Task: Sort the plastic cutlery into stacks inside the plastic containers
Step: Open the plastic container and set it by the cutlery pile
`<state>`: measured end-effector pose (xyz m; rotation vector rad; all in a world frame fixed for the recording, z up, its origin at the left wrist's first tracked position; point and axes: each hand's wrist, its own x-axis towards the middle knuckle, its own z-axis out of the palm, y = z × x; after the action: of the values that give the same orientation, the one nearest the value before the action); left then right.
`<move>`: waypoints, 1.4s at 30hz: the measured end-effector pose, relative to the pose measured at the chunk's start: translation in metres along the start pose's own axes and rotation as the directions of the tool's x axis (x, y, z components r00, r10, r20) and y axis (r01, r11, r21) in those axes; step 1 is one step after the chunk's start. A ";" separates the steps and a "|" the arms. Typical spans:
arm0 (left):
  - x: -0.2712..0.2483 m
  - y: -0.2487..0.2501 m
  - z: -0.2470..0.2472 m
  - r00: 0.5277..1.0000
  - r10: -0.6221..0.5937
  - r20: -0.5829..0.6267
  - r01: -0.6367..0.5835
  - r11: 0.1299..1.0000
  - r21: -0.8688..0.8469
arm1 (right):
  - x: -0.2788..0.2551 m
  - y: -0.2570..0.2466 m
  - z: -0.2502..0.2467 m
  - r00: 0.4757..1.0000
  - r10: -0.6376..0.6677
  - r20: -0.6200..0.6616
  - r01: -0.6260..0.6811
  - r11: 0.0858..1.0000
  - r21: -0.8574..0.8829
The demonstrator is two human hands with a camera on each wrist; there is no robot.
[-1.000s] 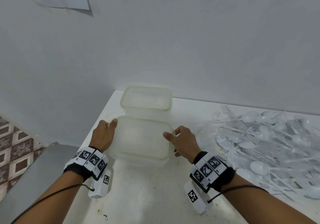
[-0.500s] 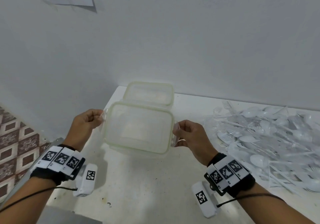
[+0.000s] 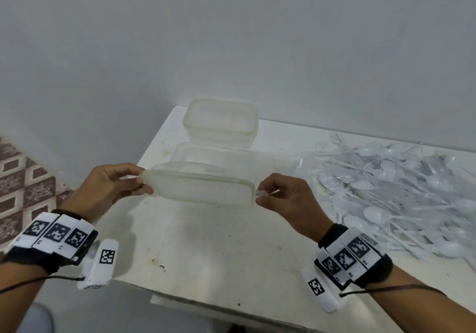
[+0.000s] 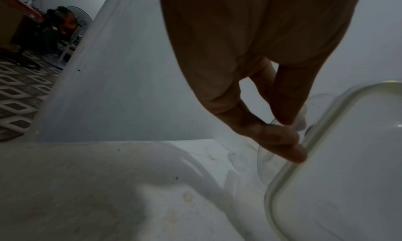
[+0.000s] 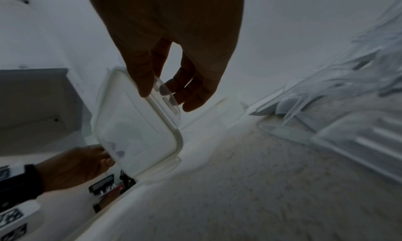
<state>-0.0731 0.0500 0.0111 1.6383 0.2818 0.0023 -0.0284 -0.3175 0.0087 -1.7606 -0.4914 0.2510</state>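
Observation:
I hold a translucent lid (image 3: pixel 203 188) with a greenish rim in the air over the table, tilted with its face toward me. My left hand (image 3: pixel 144 178) pinches its left clip tab; in the left wrist view the left hand (image 4: pixel 289 126) grips beside the lid (image 4: pixel 348 158). My right hand (image 3: pixel 257 195) pinches the right tab, as the right hand (image 5: pixel 161 91) on the lid (image 5: pixel 135 129) also shows. Behind and below the lid stands the uncovered near container (image 3: pixel 213 152). A second, lidded container (image 3: pixel 221 121) sits by the wall. A heap of white plastic cutlery (image 3: pixel 399 191) lies to the right.
The white table (image 3: pixel 219 255) has its left edge near my left hand and its front edge close to me. A grey wall backs it. Patterned floor tiles (image 3: pixel 23 191) show at the left. Bare tabletop lies between the containers and me.
Both hands went from resting on the near container's sides to pinching the lid's tabs. The lid has come off the container, risen and tilted toward me.

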 end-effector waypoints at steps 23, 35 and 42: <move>-0.001 -0.031 0.011 0.985 -0.173 -0.023 0.125 0.611 0.782 | -0.041 0.028 0.050 0.819 -0.150 0.554 0.556 0.450 -0.699; 0.040 0.014 0.032 0.973 -0.089 -0.214 0.162 0.923 0.349 | 0.028 -0.011 0.021 0.976 0.031 -0.216 -0.132 0.874 -0.468; 0.063 0.014 0.072 0.919 -0.358 -0.167 0.383 0.910 0.159 | 0.064 -0.002 0.031 0.805 0.588 -0.079 -0.589 0.808 0.008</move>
<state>0.0026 -0.0099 0.0079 1.7521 0.7151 -0.2102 0.0146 -0.2616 0.0085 -1.8951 0.1339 0.6144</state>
